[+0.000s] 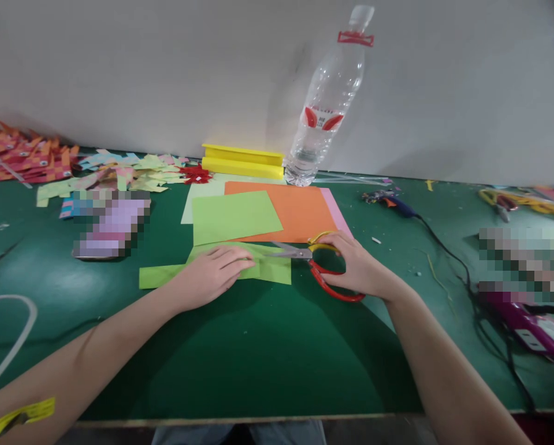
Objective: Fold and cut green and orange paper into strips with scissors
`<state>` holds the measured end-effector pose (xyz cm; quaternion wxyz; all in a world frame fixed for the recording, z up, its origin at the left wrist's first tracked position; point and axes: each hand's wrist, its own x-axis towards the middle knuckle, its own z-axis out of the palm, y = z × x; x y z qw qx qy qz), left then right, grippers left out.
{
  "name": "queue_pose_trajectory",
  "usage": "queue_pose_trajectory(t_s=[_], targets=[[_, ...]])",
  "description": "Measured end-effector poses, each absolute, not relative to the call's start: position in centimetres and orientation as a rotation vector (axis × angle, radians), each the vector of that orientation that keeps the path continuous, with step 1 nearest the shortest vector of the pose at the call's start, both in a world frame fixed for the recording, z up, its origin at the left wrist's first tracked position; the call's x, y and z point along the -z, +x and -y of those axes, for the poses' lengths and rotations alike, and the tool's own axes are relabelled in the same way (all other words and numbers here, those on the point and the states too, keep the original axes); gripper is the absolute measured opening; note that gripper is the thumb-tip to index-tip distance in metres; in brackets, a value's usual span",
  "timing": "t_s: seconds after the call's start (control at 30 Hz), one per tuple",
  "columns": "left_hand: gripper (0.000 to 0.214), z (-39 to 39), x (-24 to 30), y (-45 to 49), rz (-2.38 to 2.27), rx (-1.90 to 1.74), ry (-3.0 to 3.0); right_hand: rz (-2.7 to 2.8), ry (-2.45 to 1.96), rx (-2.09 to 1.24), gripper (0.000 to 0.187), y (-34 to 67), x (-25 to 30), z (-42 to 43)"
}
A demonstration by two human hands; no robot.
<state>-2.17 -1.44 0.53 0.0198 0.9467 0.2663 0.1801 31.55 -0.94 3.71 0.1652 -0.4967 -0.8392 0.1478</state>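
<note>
Green paper (277, 271) lay mid-frame beneath the left hand (216, 274), its fingers together, any pinch hidden; the right hand (358, 262) gripped scissors (300, 253), whose parted blades could nick those fingertips if misaimed.

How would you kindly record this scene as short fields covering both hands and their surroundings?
Left hand: over bright green paper pieces
Right hand: holding metal scissors with red and yellow handles
Blades: slightly apart, pointing leftward
Behind hands: rectangular light green paper sheet overlapping orange paper sheet
Near pale wall: clear plastic bottle, right of long bright yellow piece, material unclear
</note>
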Motion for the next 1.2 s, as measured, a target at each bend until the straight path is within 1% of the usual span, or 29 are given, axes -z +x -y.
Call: queue_pose_trajectory(t_s=[0.33,0.6,0.83,1.03,1.2], targets=[[0.037,1.3,-0.2,-2.1,-0.853,-0.483,2.884,2.498,-1.372,-0.666,0.046,31.5,-3.3,1.2],[0.037,1.0,0.0,-1.7,-0.846,-0.408,2.793,2.531,-1.331,-0.666,0.049,30.7,-3.0,1.4],[0.059,0.6,0.1,-1.9,-0.815,-0.366,2.697,2.561,-1.313,-0.650,0.048,30.6,-3.0,1.5],[0.064,0.4,0.4,-2.0,-0.790,-0.375,2.718,2.568,-1.303,-0.644,0.047,30.8,-3.5,1.4],[0.063,0.5,0.2,-1.9,-0.798,-0.421,2.728,2.580,-1.298,-0.640,0.047,31.0,-3.6,1.4]])
